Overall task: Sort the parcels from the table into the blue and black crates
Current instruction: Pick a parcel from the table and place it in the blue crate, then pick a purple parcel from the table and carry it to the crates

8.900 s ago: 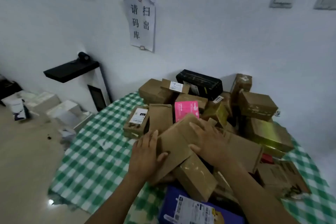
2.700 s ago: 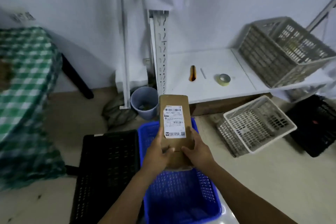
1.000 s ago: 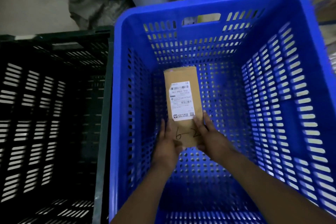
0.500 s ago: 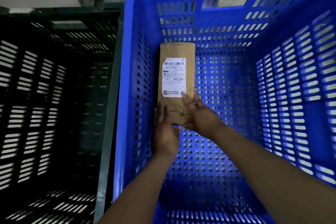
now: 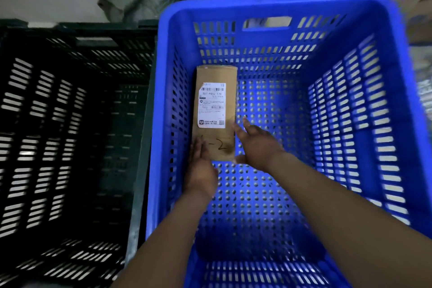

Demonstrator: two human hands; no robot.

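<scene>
Black crate (image 5: 77,30) on the left, hard beside the blue crate (image 5: 280,4). Your left hand (image 5: 202,168): fingers straight and together, lying at the near-left corner of the parcel (image 5: 216,72), gripping nothing. Parcel lies flat, label up, on the blue crate's floor, close to the left wall and toward the far end. Your right hand (image 5: 257,145): fingers spread and relaxed, just beside the parcel's right edge, holding nothing.
</scene>
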